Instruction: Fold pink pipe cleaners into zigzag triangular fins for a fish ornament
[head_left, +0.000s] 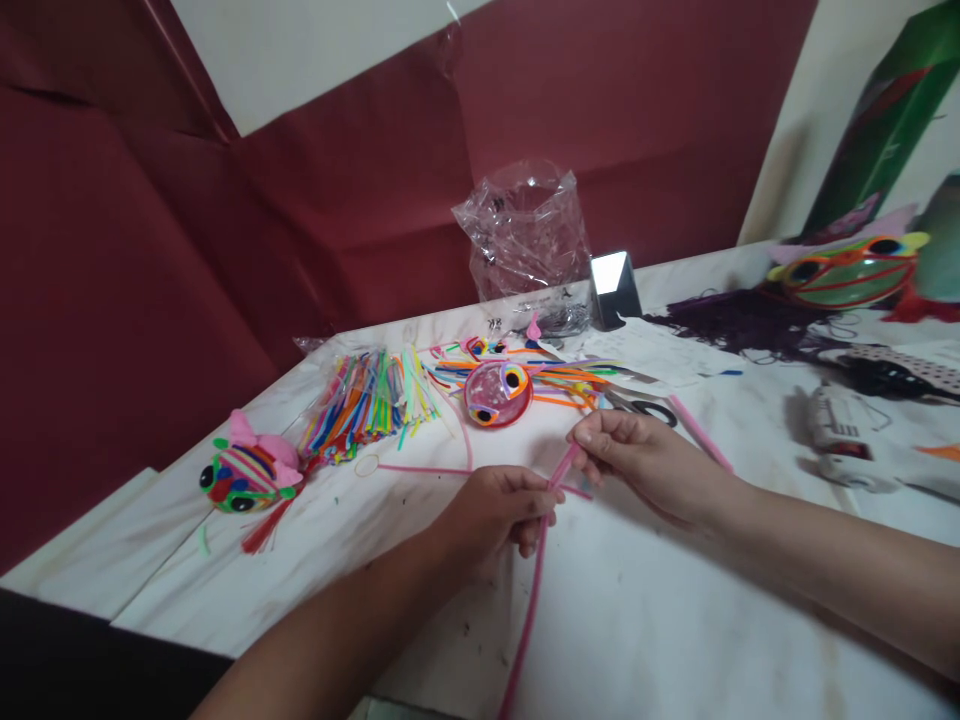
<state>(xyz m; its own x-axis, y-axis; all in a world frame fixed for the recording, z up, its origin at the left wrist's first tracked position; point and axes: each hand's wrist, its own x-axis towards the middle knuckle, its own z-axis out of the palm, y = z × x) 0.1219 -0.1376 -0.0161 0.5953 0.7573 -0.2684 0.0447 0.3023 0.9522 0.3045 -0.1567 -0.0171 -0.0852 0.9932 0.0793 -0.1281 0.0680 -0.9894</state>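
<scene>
A long pink pipe cleaner [534,590] runs up from the bottom edge of the view into both of my hands. My left hand [517,500] pinches it between thumb and fingertips. Closed on its upper end is my right hand [619,445], a little higher and to the right. Just beyond my hands sits a round red-rimmed clear piece [495,395] with two colourful eyes on it. More pink pipe cleaner [427,469] lies on the table behind my left hand, and another pink length [701,432] rests to the right of my right hand.
A bag of multicoloured pipe cleaners [367,405] lies left of centre, near a decorated fish-like figure [244,470]. Scissors [652,411] lie behind my right hand. Further back are a phone [615,290] and a plastic bag [525,235]. A glue gun [851,440] stands at right.
</scene>
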